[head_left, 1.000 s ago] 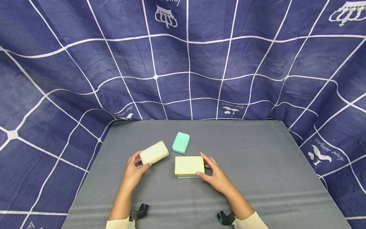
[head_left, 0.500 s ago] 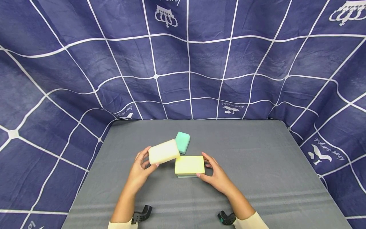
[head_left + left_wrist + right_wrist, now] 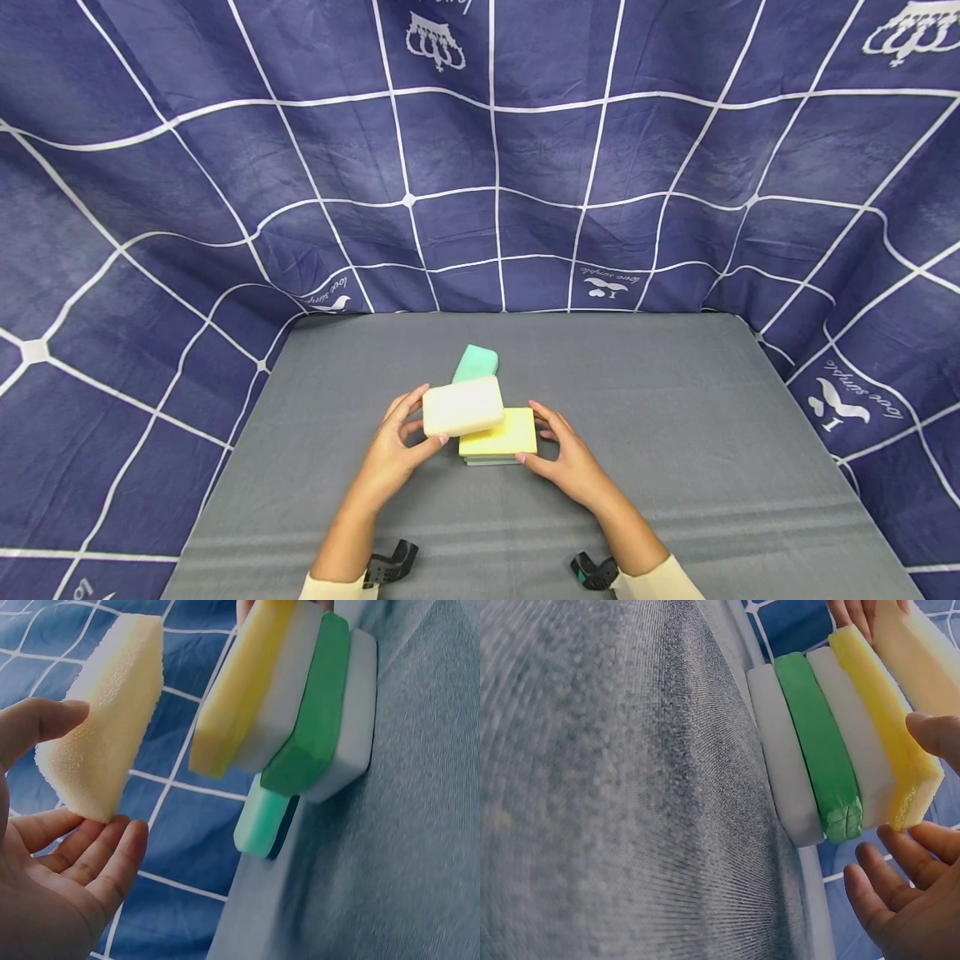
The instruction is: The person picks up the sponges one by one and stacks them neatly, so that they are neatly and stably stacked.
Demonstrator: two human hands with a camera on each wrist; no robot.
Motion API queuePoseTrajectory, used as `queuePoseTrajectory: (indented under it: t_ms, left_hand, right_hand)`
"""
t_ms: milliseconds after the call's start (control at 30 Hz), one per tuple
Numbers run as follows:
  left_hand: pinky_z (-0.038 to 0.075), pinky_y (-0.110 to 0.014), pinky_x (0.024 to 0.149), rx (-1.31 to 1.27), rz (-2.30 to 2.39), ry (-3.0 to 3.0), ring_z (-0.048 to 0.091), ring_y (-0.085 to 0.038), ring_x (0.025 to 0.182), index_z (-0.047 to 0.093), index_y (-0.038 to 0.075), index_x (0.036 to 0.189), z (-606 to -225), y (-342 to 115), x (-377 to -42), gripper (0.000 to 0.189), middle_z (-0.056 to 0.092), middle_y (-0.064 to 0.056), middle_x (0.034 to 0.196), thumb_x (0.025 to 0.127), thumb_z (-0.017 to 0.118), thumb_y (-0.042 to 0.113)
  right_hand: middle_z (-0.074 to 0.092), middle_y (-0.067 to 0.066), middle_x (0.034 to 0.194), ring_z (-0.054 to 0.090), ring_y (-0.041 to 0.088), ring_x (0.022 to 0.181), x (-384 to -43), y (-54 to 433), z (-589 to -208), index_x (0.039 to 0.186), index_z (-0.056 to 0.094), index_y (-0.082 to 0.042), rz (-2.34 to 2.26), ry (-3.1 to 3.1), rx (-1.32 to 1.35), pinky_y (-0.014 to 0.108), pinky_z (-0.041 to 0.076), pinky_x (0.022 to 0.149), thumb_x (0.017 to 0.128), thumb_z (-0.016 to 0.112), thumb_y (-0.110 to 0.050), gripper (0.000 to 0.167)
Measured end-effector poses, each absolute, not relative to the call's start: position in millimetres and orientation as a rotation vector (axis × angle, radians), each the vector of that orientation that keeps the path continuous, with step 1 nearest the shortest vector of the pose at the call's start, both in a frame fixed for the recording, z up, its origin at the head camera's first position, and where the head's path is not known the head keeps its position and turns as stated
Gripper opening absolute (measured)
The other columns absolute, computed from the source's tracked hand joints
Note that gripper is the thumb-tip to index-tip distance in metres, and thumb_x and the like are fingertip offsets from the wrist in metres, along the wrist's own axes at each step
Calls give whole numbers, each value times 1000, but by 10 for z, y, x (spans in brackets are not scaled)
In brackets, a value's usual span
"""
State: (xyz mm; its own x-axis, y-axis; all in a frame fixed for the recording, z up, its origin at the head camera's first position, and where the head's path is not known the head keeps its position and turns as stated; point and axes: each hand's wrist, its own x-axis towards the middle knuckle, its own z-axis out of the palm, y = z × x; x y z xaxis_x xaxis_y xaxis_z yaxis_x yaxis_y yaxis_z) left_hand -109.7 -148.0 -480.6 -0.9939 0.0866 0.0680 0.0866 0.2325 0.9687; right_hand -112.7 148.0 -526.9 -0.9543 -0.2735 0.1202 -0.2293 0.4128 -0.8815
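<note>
My left hand [image 3: 393,454] pinches a cream sponge [image 3: 462,407] between thumb and fingertips. In the head view this sponge overlaps the upper left part of a stack; the left wrist view shows a gap between them. The stack has a yellow sponge [image 3: 519,433] on top, then a white block [image 3: 855,727], a green block [image 3: 821,742] and another white block [image 3: 784,754] at the bottom. At the right end of the stack, my right hand [image 3: 567,465] holds the yellow sponge, thumb on the near side and fingers on the far side.
A mint-green sponge [image 3: 477,364] lies behind the stack, partly hidden by the cream one. Grey cloth covers the table [image 3: 675,417]. A blue curtain with white grid lines [image 3: 540,158] encloses the back and sides.
My left hand has carried the cream sponge rightward, from beside the stack to over its left part, now covering some of the mint sponge. The right hand and stack stay in place.
</note>
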Motion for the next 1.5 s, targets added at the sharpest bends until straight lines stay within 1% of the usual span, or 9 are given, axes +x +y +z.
queuePoseTrajectory:
  t_ms: [133, 267, 467, 633, 767, 900, 1067, 1267, 1500]
  left_hand:
    - [52, -35, 104, 208, 1923, 2450, 51, -37, 134, 45, 18, 151, -4818, -1407, -1101, 80, 43, -9, 151, 82, 85, 14]
    - [51, -39, 105, 247, 1920, 2426, 53, -38, 132, 46, 16, 152, -4831, -1334, -1098, 81, 43, -10, 151, 81, 85, 13]
    - [52, -45, 103, 300, 1884, 2441, 58, -36, 126, 46, 14, 152, -4889, -1243, -1108, 81, 48, -10, 148, 81, 85, 12]
    - [50, -51, 105, 303, 1859, 2454, 58, -33, 126, 47, 12, 151, -4930, -1201, -1113, 82, 50, -7, 147, 80, 86, 10]
    - [49, -52, 106, 293, 1817, 2495, 59, -32, 126, 48, 15, 151, -4934, -1179, -1101, 81, 50, -5, 147, 79, 86, 12]
    - [49, -53, 105, 283, 1763, 2559, 61, -33, 122, 50, 17, 150, -4930, -1155, -1094, 80, 51, -4, 147, 79, 87, 14]
    - [50, -53, 104, 302, 1720, 2600, 61, -34, 121, 50, 16, 150, -4931, -1135, -1096, 80, 51, -6, 147, 79, 87, 16]
    - [51, -53, 102, 311, 1706, 2603, 60, -36, 122, 49, 15, 151, -4937, -1122, -1097, 81, 51, -7, 147, 80, 86, 16]
    - [52, -53, 101, 316, 1710, 2597, 63, -37, 119, 48, 13, 151, -4956, -1112, -1094, 82, 52, -9, 146, 79, 87, 13]
  right_hand:
    - [49, 3, 152, 50, 25, 139, -1128, 1475, -5258, 156, 38, -24, -1615, 2592, -438, 47, 45, 111, 84, 84, -31, 85]
    - [50, 2, 150, 50, 25, 139, -1130, 1471, -5247, 156, 38, -18, -1616, 2579, -408, 47, 44, 112, 84, 84, -31, 87]
    - [50, 3, 150, 50, 25, 138, -1132, 1470, -5254, 156, 39, -22, -1620, 2584, -414, 48, 44, 112, 84, 84, -33, 86]
    - [48, 4, 153, 50, 26, 139, -1134, 1471, -5266, 156, 37, -25, -1615, 2593, -432, 49, 44, 111, 84, 83, -35, 86]
    - [48, 3, 152, 50, 25, 139, -1136, 1473, -5266, 156, 37, -26, -1607, 2601, -433, 48, 45, 111, 84, 83, -35, 86]
    - [49, 3, 151, 50, 24, 138, -1141, 1470, -5262, 156, 38, -25, -1605, 2604, -427, 48, 45, 111, 84, 84, -34, 86]
    - [50, 2, 150, 50, 23, 139, -1146, 1465, -5257, 156, 39, -21, -1597, 2606, -410, 48, 45, 111, 83, 84, -33, 86]
    - [51, 2, 149, 50, 23, 138, -1145, 1466, -5255, 155, 40, -22, -1603, 2595, -388, 49, 44, 111, 83, 84, -32, 85]
    - [48, 5, 152, 50, 26, 138, -1135, 1475, -5272, 157, 36, -18, -1608, 2600, -422, 50, 44, 111, 84, 84, -33, 89]
